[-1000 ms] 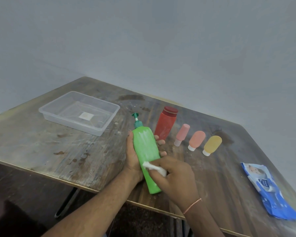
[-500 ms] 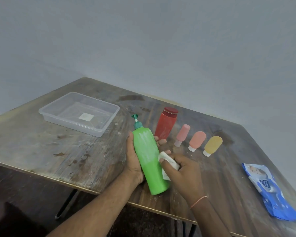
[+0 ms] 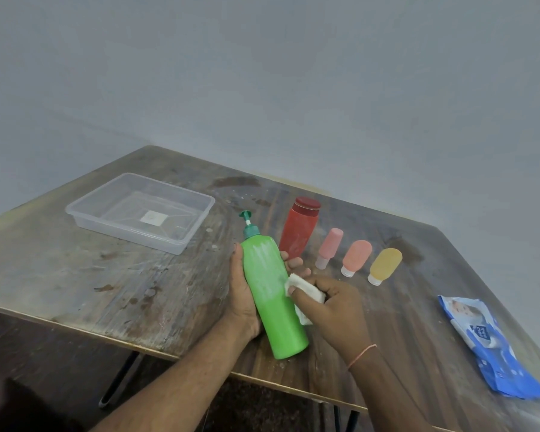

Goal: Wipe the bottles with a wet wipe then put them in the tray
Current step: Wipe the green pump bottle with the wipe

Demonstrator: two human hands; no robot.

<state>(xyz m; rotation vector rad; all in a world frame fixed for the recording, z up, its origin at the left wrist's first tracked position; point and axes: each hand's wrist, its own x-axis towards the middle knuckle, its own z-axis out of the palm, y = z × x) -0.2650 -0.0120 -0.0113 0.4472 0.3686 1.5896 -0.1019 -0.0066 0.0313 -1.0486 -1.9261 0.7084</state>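
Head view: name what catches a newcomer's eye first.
The green pump bottle at the table's near edge, gripped by the left hand while the right hand presses a white wipe to its side. Behind stand four bottles; the clear tray sits far left.

A worn, stained wooden tabletop carries everything. At 10 o'clock lies a clear tray. Near the middle lie a red bottle, then toward 3 o'clock a pink tube, an orange tube and a yellow tube, side by side, apart. A blue wipes pack lies at 4 o'clock, near the edge.
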